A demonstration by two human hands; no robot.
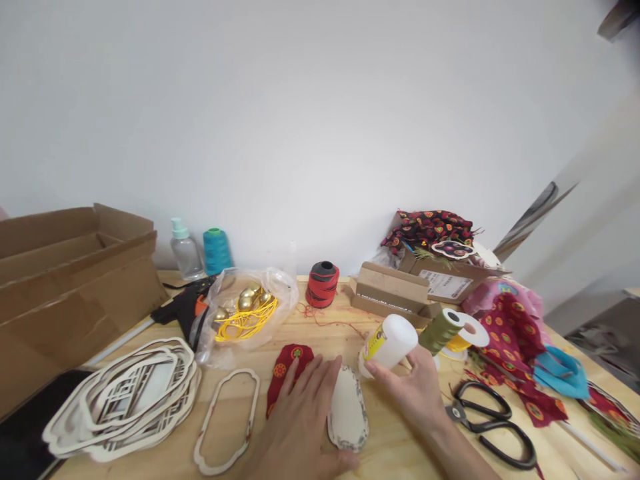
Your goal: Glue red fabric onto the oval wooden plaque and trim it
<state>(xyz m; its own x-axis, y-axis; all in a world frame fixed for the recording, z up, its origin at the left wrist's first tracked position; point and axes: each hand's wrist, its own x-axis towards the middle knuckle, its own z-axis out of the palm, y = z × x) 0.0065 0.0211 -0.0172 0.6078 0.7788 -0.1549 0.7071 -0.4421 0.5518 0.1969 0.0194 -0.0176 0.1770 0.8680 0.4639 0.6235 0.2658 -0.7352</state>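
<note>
My right hand (417, 387) grips a white plastic bottle (397, 339) with a yellow label. The bottle is tilted, its broad end raised; its lower end is hard to make out. My left hand (305, 417) lies flat with fingers stretched out, covering part of a red patterned fabric piece (294, 353). Beside its thumb and fingers is a white elongated panel (347, 413) with a speckled edge, lying on the table. Left of that hand lies a thin, pale oval frame (203, 445).
A stack of pale cut-out frames (125, 400) and a cardboard box (75, 300) occupy the left. Black-handled scissors (493, 420), an olive thread spool (440, 331) and red fabric (515, 333) are on the right. A red thread cone (321, 287) stands at the back.
</note>
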